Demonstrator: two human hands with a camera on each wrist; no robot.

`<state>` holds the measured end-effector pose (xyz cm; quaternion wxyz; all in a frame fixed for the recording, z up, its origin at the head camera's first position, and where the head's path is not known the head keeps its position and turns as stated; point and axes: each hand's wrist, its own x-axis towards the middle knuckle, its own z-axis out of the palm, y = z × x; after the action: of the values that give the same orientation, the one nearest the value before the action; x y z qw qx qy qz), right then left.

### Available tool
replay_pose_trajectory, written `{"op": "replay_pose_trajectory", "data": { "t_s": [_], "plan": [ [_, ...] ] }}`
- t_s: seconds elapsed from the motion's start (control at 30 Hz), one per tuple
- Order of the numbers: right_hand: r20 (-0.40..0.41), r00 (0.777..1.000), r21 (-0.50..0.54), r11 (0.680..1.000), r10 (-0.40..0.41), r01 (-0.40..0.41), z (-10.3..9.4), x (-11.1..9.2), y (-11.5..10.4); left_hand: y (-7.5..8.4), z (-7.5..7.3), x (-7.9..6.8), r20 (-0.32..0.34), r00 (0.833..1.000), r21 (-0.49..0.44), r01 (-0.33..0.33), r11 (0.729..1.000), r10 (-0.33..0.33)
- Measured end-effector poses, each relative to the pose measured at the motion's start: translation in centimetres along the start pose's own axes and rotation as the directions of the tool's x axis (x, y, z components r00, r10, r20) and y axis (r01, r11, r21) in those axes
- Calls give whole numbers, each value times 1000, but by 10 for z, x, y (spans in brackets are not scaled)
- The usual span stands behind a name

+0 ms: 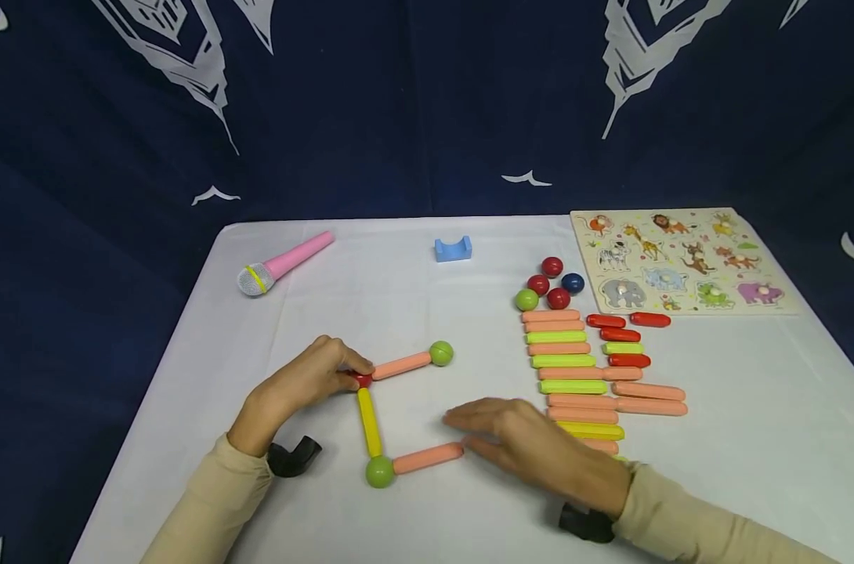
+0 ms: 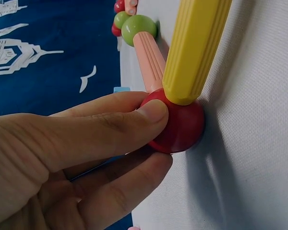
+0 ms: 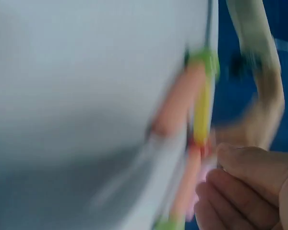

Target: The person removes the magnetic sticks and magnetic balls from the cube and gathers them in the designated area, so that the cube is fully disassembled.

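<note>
My left hand [image 1: 303,384] pinches a red ball [image 2: 185,127] between thumb and fingers. From that ball a salmon-pink stick [image 1: 402,366] runs right to a green ball [image 1: 441,352]. A ribbed yellow stick [image 1: 370,423] joins it to a nearer green ball [image 1: 380,471], from which a second pink stick [image 1: 428,458] points right. Together they form a shape with its right side open. Just past that second stick's bare end, my right hand [image 1: 540,446] hovers with fingers loosely extended and nothing held. The right wrist view is blurred.
Right of the hands lie a column of pink, green and yellow sticks [image 1: 561,361] and short red ones [image 1: 629,360]. Several balls [image 1: 558,298] sit behind them, beside an animal puzzle board [image 1: 653,301]. A pink toy microphone [image 1: 293,260] and a blue notched block [image 1: 453,250] lie toward the back.
</note>
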<state>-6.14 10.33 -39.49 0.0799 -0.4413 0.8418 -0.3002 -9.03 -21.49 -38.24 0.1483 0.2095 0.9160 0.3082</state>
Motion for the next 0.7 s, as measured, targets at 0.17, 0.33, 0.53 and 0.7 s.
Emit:
{"op": "replay_pose_trajectory", "data": {
  "t_s": [0.17, 0.33, 0.53, 0.7],
  "plan": [
    [29, 993, 26, 993, -116, 115, 41, 21, -25, 0, 0, 1, 1, 1000, -7, 1, 1000, -1],
    [18, 990, -8, 990, -138, 138, 60, 30, -35, 1, 1, 1, 8, 1000, -23, 17, 1000, -17],
    [-11, 986, -26, 985, -169, 169, 68, 31, -37, 3, 0, 0, 7, 999, -23, 38, 999, -38],
    [17, 984, -46, 983, -175, 176, 64, 31, -35, 1, -1, -1, 6, 999, -25, 35, 999, -34]
  ]
}}
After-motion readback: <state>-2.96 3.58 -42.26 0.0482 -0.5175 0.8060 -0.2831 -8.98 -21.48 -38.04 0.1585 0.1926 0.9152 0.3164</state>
